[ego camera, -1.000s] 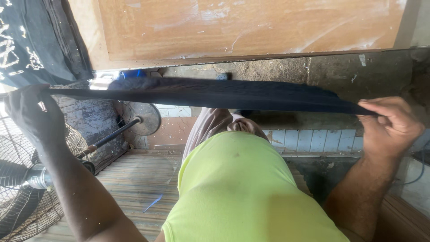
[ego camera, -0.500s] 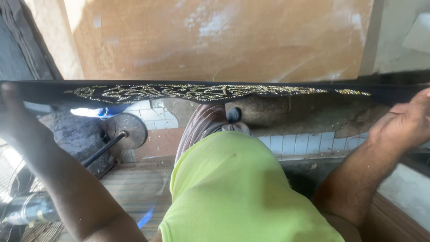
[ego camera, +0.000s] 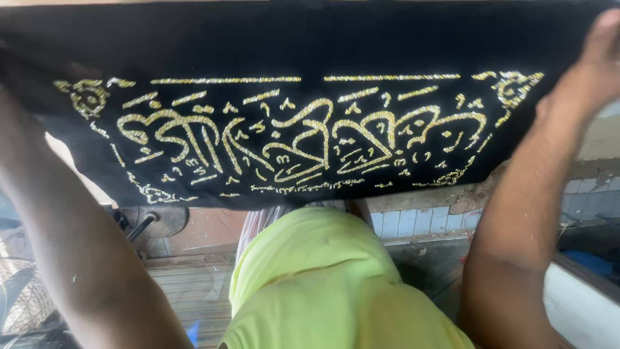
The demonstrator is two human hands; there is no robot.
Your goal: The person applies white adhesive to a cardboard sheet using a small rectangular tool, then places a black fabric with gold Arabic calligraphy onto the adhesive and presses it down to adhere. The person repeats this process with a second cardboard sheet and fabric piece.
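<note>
A long black cloth [ego camera: 310, 45] with gold embroidered script and corner ornaments [ego camera: 303, 139] is stretched flat across the upper half of the view. My right hand [ego camera: 597, 61] grips its right end at the top right corner. At the upper left my left hand [ego camera: 14, 90] holds the left end, with its fingers mostly hidden by the fabric. Both forearms reach up from below. My yellow-green shirt [ego camera: 323, 284] fills the lower middle.
A metal fan [ego camera: 26, 297] stands at the lower left, with a round base and pole [ego camera: 152, 223] behind it. Wooden planks [ego camera: 187, 291] lie below. White and pale blue tiles [ego camera: 420, 223] run along a low wall on the right, beside a blue object [ego camera: 591, 262].
The cloth has come up from edge-on and level to facing me, its embroidered side now showing. It fills more of the view, and both hands have risen with it.
</note>
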